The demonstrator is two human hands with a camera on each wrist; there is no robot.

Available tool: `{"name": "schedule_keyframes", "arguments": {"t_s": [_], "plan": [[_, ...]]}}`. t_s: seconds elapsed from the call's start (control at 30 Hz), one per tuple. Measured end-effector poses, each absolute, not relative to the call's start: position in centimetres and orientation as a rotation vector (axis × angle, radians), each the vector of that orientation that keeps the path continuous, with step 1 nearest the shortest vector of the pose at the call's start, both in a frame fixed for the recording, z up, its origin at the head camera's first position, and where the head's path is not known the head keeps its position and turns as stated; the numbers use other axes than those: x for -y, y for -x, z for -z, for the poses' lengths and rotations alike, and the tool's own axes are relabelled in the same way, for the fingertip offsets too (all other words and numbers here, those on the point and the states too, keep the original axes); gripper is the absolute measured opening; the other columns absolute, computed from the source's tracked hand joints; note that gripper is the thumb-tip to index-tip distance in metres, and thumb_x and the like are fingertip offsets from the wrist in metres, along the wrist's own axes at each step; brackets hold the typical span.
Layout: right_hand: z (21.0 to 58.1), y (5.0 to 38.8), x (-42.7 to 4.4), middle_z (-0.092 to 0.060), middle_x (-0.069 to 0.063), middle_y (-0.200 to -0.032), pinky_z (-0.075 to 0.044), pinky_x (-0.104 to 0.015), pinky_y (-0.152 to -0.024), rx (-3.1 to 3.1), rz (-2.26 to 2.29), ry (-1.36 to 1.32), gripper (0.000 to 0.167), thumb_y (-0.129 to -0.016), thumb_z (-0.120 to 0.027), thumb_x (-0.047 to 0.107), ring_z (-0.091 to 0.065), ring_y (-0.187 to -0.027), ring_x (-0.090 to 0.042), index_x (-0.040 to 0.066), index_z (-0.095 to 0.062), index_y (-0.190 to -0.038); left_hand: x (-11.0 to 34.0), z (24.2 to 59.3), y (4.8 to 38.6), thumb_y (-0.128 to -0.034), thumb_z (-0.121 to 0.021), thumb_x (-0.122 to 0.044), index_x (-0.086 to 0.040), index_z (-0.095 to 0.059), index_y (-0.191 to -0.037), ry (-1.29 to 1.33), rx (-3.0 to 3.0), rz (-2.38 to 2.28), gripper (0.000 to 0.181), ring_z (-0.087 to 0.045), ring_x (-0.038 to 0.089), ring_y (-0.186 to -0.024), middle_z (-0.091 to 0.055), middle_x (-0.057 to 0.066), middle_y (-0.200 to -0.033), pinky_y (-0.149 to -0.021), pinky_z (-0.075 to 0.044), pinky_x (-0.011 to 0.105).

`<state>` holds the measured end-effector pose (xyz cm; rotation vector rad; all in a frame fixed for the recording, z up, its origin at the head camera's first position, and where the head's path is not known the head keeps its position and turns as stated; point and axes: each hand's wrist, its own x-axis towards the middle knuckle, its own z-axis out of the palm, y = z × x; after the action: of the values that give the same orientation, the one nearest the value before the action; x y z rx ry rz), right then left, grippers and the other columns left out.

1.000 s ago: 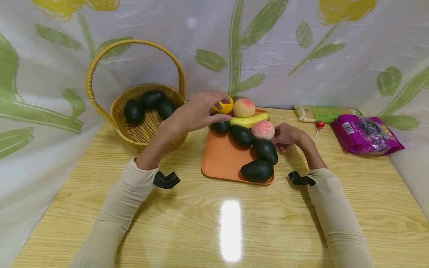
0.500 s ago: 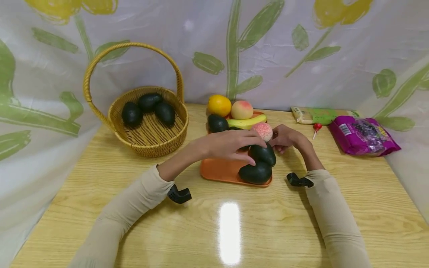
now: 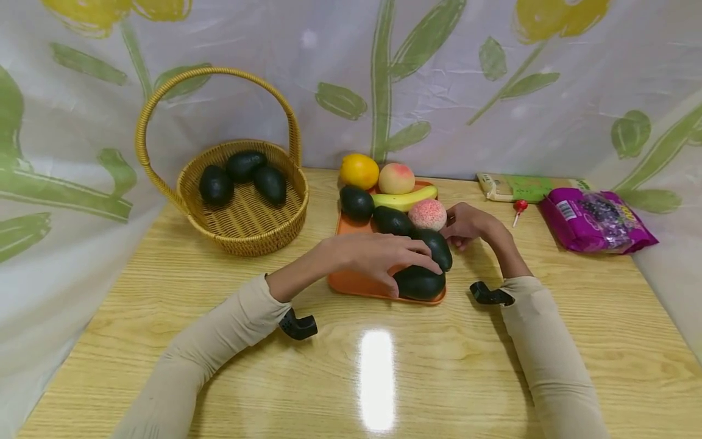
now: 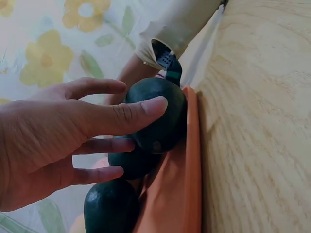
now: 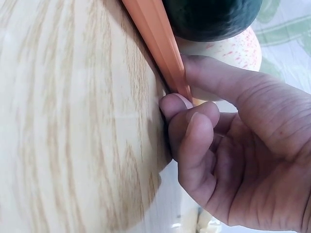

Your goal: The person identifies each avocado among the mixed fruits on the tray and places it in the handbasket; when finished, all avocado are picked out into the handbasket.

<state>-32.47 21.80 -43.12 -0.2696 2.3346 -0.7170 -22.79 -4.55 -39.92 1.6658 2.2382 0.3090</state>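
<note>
An avocado [image 3: 420, 283] lies at the near right corner of the orange tray [image 3: 351, 281]. My left hand [image 3: 378, 256] is over it, thumb and fingers spread to either side. In the left wrist view the thumb crosses in front of that avocado [image 4: 160, 126], the fingers are parted, and no firm grip shows. My right hand [image 3: 466, 222] pinches the tray's right rim [image 5: 160, 43], thumb above and curled fingers at the outer side. Several avocados, a speckled pink peach [image 3: 428, 214], a banana [image 3: 404, 198], another peach [image 3: 397, 178] and a lemon [image 3: 359, 171] fill the tray's far part.
To the left stands a wicker basket [image 3: 249, 245] with a tall handle and three avocados [image 3: 216, 185] inside. At the right back lie a purple snack bag [image 3: 598, 219], a green-and-beige packet [image 3: 529, 188] and a red lollipop [image 3: 520, 206]. A patterned curtain hangs behind the table.
My left hand has come from above the lemon, across the tray, down to the near right avocado. The right hand stays at the tray's rim.
</note>
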Motion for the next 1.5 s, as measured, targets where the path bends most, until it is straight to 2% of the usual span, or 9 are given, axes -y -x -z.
{"name": "schedule_keyframes", "arguments": {"t_s": [0.27,0.5,0.7,1.1,1.37,1.5], "plan": [[43.0,32.5,-21.8,-0.062,0.000,-0.074,-0.059,-0.025,-0.058,-2.329,0.729,0.278,0.033,-0.101,-0.067,0.018,-0.059,-0.058,-0.010,-0.006,-0.058,-0.121,4.2,40.4,22.5,-0.0906,-0.080,-0.042,-0.022,-0.050,-0.154,-1.667,-2.274,-0.277,0.073,-0.046,0.022,-0.147,-0.047,0.006,-0.158,-0.124,-0.039,0.038],[43.1,32.5,-21.6,-0.064,-0.001,-0.075,-0.059,-0.025,-0.058,-2.330,0.739,0.266,0.032,-0.100,-0.068,0.020,-0.060,-0.058,-0.009,-0.005,-0.059,-0.120,4.1,40.3,22.2,-0.0903,-0.081,-0.038,-0.016,-0.052,-0.148,-1.639,-2.260,-0.321,0.068,-0.047,0.023,-0.145,-0.047,0.007,-0.157,-0.122,-0.042,0.036],[43.2,32.5,-21.8,-0.062,-0.001,-0.073,-0.060,-0.026,-0.058,-2.354,0.737,0.289,0.029,-0.100,-0.067,0.018,-0.060,-0.058,-0.009,-0.004,-0.061,-0.117,3.6,40.6,22.0,-0.0945,-0.076,-0.039,-0.014,-0.054,-0.143,-1.677,-2.278,-0.322,0.059,-0.052,0.022,-0.136,-0.052,0.006,-0.147,-0.121,-0.041,0.036],[42.9,32.3,-21.5,-0.063,-0.002,-0.073,-0.059,-0.026,-0.057,-2.315,0.734,0.263,0.025,-0.101,-0.062,0.011,-0.060,-0.058,-0.010,-0.008,-0.059,-0.116,3.8,40.3,21.9,-0.0955,-0.076,-0.037,-0.014,-0.052,-0.150,-1.725,-2.271,-0.295,0.063,-0.054,0.026,-0.135,-0.053,0.011,-0.147,-0.119,-0.043,0.038],[43.5,32.6,-21.9,-0.062,-0.001,-0.073,-0.060,-0.026,-0.058,-2.320,0.756,0.272,0.028,-0.100,-0.066,0.017,-0.060,-0.057,-0.010,-0.004,-0.059,-0.118,5.2,38.1,21.5,-0.0981,-0.075,-0.036,-0.016,-0.053,-0.152,-1.727,-2.374,-0.370,0.062,-0.051,0.026,-0.141,-0.051,0.012,-0.152,-0.121,-0.043,0.040],[43.3,32.5,-22.0,-0.061,-0.001,-0.073,-0.060,-0.027,-0.058,-2.318,0.754,0.273,0.030,-0.100,-0.065,0.016,-0.059,-0.057,-0.010,-0.006,-0.059,-0.120,6.4,36.6,21.7,-0.0976,-0.075,-0.034,-0.016,-0.055,-0.151,-1.787,-2.466,-0.401,0.060,-0.056,0.027,-0.133,-0.053,0.013,-0.148,-0.117,-0.046,0.040]]}}
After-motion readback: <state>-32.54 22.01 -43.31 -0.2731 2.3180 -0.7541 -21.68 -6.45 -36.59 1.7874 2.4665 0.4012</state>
